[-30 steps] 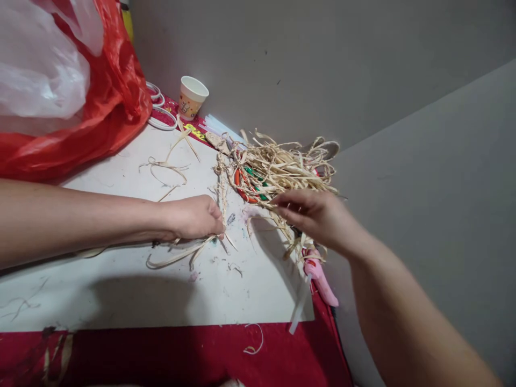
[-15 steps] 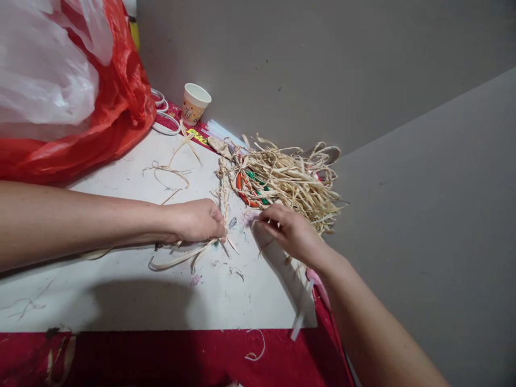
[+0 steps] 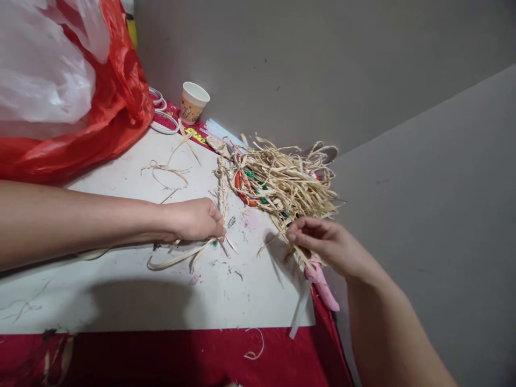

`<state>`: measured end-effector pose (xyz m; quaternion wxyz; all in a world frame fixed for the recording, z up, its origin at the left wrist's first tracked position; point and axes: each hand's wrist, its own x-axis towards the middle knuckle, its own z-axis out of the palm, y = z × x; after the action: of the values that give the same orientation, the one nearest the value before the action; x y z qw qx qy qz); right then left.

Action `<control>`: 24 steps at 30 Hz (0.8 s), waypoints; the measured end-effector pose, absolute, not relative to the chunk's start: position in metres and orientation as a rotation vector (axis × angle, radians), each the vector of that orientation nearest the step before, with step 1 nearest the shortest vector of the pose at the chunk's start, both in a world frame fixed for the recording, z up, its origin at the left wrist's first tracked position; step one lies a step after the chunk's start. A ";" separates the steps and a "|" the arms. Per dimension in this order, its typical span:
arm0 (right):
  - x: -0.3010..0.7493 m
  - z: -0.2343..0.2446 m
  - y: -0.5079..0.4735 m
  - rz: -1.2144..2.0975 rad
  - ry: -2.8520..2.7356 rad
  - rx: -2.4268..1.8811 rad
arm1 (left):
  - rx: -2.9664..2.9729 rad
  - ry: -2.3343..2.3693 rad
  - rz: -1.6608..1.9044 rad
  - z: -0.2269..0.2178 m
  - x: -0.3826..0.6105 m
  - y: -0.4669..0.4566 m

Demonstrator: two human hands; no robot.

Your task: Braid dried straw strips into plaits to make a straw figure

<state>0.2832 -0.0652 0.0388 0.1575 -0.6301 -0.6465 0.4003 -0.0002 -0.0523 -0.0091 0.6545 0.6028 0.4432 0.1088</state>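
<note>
My left hand (image 3: 200,219) is closed on the lower end of a braided raffia cord (image 3: 221,188), pressing it against the white board. Loose raffia tails (image 3: 177,263) fan out below those fingers. At the right edge of the board, my right hand (image 3: 316,236) pinches thin raffia strands (image 3: 274,239) at its fingertips. Just beyond it lies a thick bundle of dry raffia (image 3: 298,180). Scissors with orange handles (image 3: 241,188) appear to lie partly buried under the bundle, beside something green (image 3: 258,185).
A paper cup (image 3: 193,102), white rings (image 3: 165,122) and pale sticks (image 3: 221,130) stand along the back. A red plastic bag (image 3: 133,102) fills the left corner. A pink-handled tool (image 3: 322,287) and a translucent stick (image 3: 300,314) lie at the board's (image 3: 133,306) right edge, near the grey wall.
My right hand has moved right and slightly toward me, off the board's middle to the strands below the bundle, uncovering more of the pink handle. My left hand keeps its hold on the braid.
</note>
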 end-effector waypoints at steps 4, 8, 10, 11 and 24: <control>0.291 0.027 -0.069 0.706 -2.390 -1.939 | 1.367 0.999 0.250 -0.009 0.000 -0.052; 0.287 0.016 -0.072 0.434 -2.645 -1.950 | 1.363 1.002 0.252 -0.007 0.000 -0.052; 0.284 0.012 -0.072 0.393 -2.726 -1.901 | 1.358 0.999 0.254 -0.007 0.001 -0.052; 0.283 0.011 -0.071 0.389 -2.749 -1.859 | 1.355 0.998 0.253 -0.007 0.001 -0.053; 0.226 0.031 -0.082 1.578 -1.304 -1.680 | 1.379 1.001 0.266 -0.009 0.000 -0.053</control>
<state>0.2257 -0.0823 0.0309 0.2441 -0.6150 -0.4776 0.5779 0.0001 -0.0529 -0.0091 0.6507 0.6072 0.4406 0.1173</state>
